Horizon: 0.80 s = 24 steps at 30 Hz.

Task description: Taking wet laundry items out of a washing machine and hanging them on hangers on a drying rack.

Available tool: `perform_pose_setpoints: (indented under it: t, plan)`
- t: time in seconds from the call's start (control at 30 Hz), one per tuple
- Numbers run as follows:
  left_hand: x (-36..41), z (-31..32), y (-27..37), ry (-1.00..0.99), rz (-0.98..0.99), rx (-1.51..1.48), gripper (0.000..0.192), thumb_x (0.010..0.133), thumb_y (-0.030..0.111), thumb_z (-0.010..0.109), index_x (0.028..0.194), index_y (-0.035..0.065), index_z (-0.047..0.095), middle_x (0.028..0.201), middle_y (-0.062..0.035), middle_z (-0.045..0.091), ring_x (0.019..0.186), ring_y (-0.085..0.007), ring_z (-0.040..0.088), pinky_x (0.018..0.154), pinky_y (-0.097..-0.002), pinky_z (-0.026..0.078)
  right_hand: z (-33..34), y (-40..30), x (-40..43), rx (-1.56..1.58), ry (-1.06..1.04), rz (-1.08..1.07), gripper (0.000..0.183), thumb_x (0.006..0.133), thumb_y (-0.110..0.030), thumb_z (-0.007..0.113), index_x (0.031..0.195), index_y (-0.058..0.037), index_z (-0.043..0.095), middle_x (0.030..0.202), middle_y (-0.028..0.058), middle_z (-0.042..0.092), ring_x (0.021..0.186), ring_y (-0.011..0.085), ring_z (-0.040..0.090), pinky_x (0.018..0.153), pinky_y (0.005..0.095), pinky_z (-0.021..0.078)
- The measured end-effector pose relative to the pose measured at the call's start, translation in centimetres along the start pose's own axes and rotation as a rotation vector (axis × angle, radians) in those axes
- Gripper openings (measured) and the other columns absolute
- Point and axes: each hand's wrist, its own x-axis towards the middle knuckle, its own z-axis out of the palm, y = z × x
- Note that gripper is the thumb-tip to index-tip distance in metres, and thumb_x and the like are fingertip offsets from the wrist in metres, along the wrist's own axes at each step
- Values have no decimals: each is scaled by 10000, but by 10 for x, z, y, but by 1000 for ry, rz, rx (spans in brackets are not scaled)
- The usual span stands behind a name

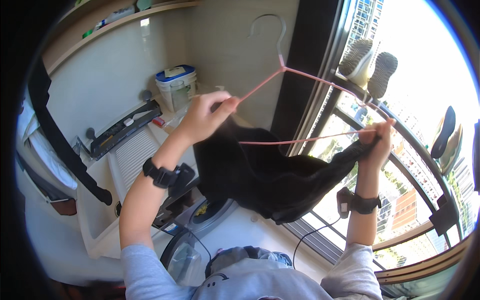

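Observation:
A pink clothes hanger [283, 68] with a pale metal hook is held up between both hands. Black cloth, apparently a garment [258, 172], hangs below and partly around its lower bar. My left hand [210, 116] pinches the hanger's left arm near its corner, with the cloth against the fingers. At the other end, my right hand [377, 140] grips the gathered edge of the black garment beside the right end of the lower bar. Each wrist wears a black strap with a small device.
Left stands a washboard sink [137, 153], with a lidded white bucket [176, 90] behind. Below is an open front-loading washing machine [212, 215]. Shoes [382, 75] rest at the window railing [416, 131] on the right. Light clothes [48, 153] hang at far left, under a shelf [123, 22].

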Motion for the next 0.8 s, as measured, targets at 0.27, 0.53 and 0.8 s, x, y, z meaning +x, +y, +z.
perform_pose_setpoints:
  t: [0.27, 0.53, 0.8]
  plan:
    - [-34, -22, 12, 233, 281, 452, 302, 792, 248, 621, 634, 12, 518, 521, -81, 476, 453, -184, 461, 443, -251, 348, -14, -1, -13, -747, -533, 341, 558, 733, -304, 662, 1183, -55, 445, 741, -12, 457, 731, 81, 439, 700, 222, 355]
    - [-49, -41, 14, 345, 230, 543, 260, 784, 191, 626, 648, 7, 504, 554, -84, 484, 470, -213, 465, 450, -267, 363, -37, 21, -21, -293, -511, 614, 324, 761, -110, 533, 1077, -47, 514, 959, 58, 517, 923, 123, 479, 810, 221, 368]
    - [-60, -39, 14, 378, 264, 702, 249, 807, 200, 601, 664, 21, 504, 561, -83, 474, 477, -220, 463, 453, -271, 361, -24, 27, -21, -400, -428, 617, 258, 728, -53, 543, 984, -26, 529, 920, 65, 524, 881, 120, 509, 798, 219, 372]
